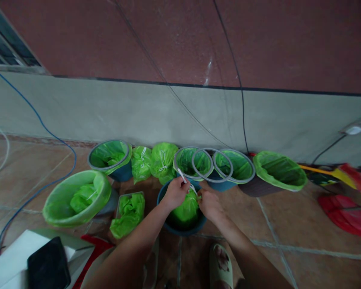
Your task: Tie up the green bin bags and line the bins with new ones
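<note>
A green garbage bag (185, 208) sits gathered at its top inside a dark blue bin (185, 232) in front of me. My left hand (177, 192) is closed on the bag's white drawstring (182, 175), one end of which sticks up past the fingers. On the bag's other side, my right hand (209, 202) is closed at the gathered neck, its fingers at the drawstring's other part. Two tied green bags (164, 158) stand by the wall behind the bin. A loose grey ring (195, 170) lies across two lined bins just beyond my hands.
Bins with green liners line the wall, among them a brown one (252, 188) at right. A lined bin (48, 204) and a tray of green bags (143, 200) stand at left. A phone (48, 263) rests on a white box (21, 253). A red dustpan (343, 214) lies far right.
</note>
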The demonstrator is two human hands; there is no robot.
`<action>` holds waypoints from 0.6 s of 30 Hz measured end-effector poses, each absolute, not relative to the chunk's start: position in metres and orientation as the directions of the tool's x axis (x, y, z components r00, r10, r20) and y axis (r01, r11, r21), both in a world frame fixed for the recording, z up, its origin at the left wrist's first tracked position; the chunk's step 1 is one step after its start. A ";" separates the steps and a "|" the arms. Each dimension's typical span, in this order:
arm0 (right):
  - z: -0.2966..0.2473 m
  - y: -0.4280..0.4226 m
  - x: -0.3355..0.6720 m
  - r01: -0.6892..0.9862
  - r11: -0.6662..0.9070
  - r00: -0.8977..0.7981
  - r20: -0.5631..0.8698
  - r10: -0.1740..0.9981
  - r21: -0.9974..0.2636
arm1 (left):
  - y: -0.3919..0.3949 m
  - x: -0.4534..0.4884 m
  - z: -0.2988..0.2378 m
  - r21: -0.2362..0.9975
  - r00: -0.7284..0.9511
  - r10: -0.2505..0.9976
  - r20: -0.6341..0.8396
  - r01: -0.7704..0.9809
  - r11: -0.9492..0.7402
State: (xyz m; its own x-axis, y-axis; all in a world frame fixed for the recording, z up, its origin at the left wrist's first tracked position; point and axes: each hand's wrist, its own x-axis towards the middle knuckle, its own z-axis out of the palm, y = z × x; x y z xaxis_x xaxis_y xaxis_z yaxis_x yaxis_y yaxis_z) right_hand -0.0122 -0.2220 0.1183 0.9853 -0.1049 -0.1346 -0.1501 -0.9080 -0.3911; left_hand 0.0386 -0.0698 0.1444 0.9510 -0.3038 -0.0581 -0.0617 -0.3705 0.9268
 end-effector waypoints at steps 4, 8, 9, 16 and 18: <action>0.142 -0.220 -0.012 -0.118 -0.866 0.984 0.059 -0.167 -0.486 | -0.067 0.038 0.148 0.907 0.927 -0.374 -0.022 -0.139 -0.398; 0.153 -0.215 -0.009 0.203 -0.723 0.966 0.255 0.039 -0.660 | -0.067 0.037 0.148 0.884 0.868 -0.496 0.041 -0.263 -0.387; 0.152 -0.214 -0.008 0.223 -0.689 0.969 0.231 0.083 -0.689 | -0.068 0.037 0.148 0.878 0.858 -0.511 0.056 -0.286 -0.385; 0.147 -0.219 -0.007 0.098 -0.742 0.992 0.129 0.016 -0.664 | -0.066 0.038 0.139 0.857 0.869 -0.494 -0.019 -0.240 -0.456; 0.151 -0.223 -0.006 0.072 -0.747 0.986 0.160 -0.047 -0.661 | -0.067 0.040 0.134 0.877 0.871 -0.485 -0.082 -0.168 -0.450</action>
